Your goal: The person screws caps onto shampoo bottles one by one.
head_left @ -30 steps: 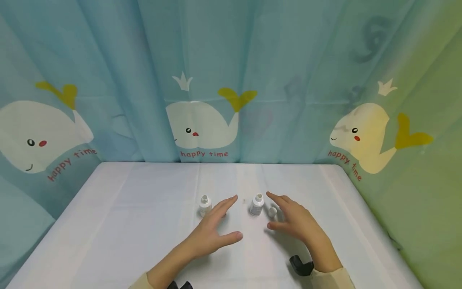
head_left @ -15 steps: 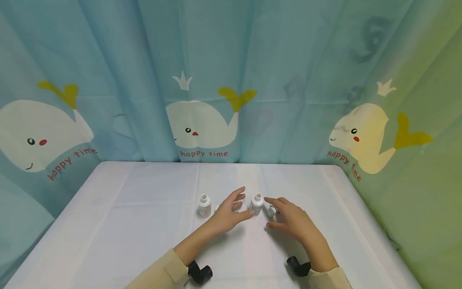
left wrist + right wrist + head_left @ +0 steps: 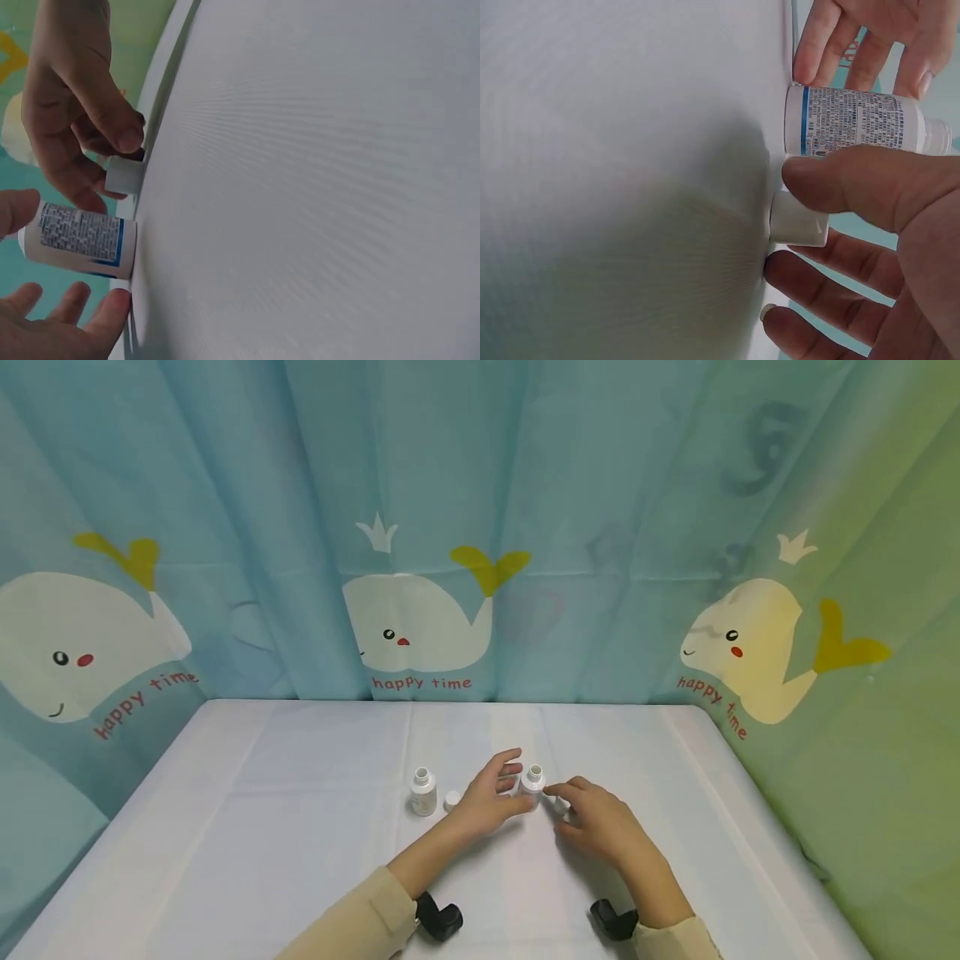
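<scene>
An uncapped white pill bottle (image 3: 532, 784) with a small-print label stands upright on the table. Around its left side is my left hand (image 3: 486, 803), fingers loosely bent and thumb in front. In the left wrist view, a gap shows between the fingers and the bottle (image 3: 79, 240); whether the thumb touches it is unclear. My right hand (image 3: 604, 828) is just right of the bottle, over a white cap (image 3: 799, 223) that stands on the table. Thumb and fingers spread to either side of that cap, with no clear pinch on it.
A second uncapped white bottle (image 3: 423, 793) stands to the left, with another white cap (image 3: 452, 799) beside my left wrist. The white table (image 3: 262, 860) ends at a blue-green curtain (image 3: 615, 485) printed with whales.
My left hand has moved right and forward, from beside the left bottle to around the right one. My right hand's fingers have bent a little more, close to the cap.
</scene>
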Tool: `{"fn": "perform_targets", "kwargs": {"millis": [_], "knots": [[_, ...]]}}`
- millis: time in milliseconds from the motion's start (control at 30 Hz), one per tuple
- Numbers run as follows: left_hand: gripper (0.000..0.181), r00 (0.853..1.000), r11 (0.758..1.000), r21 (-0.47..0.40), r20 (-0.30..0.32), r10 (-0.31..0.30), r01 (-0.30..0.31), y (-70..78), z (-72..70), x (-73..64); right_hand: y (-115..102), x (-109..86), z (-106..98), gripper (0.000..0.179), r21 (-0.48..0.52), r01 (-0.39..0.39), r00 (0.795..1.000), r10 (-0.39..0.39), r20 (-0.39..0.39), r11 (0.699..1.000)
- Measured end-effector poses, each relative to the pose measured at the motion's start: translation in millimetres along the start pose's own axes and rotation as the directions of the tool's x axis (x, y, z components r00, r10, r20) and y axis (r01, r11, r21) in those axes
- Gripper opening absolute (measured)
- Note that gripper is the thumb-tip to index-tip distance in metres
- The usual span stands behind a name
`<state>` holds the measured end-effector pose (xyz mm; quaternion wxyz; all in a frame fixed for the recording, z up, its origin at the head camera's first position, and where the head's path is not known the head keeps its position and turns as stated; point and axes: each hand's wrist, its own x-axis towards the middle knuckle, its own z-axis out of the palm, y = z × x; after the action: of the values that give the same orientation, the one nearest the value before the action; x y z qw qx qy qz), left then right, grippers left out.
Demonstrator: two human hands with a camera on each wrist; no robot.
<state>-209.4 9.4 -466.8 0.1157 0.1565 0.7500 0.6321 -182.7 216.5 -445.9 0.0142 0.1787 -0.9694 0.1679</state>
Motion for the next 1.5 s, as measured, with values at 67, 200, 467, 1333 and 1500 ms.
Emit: {"fn": "perform_targets", "kwargs": {"millis": [67,200,467,1333,1500], "knots": [[0.071,1.0,1.0,0.003,-0.008,0.015,-0.015,-0.5,1.5,2.4,-0.6,0.1,0.6,0.037,-0.001,0.009,1.0,-0.009,-0.011,1.0],[0.058,0.999,0.999,0.019,-0.015,0.042,-0.041,-1.4,3.9,6.9,-2.3,0.3,1.3,0.032,0.001,0.034,0.999,-0.034,-0.04,0.999],[0.044,0.999,0.991,0.123,-0.014,0.052,-0.05,-3.2,4.3,8.9,-2.9,1.4,0.9,0.029,-0.004,0.052,0.995,-0.052,-0.085,0.999],[0.042,0.989,0.987,0.079,-0.046,0.141,-0.137,13.6,-22.1,-38.8,-8.9,-3.4,-19.1,0.027,0.125,0.166,0.965,-0.136,-0.223,0.978],[0.042,0.991,0.99,0.095,-0.063,0.115,-0.108,16.5,-30.4,-49.3,-14.6,-3.2,-22.5,0.028,0.204,0.238,0.946,-0.179,-0.27,0.95]]}}
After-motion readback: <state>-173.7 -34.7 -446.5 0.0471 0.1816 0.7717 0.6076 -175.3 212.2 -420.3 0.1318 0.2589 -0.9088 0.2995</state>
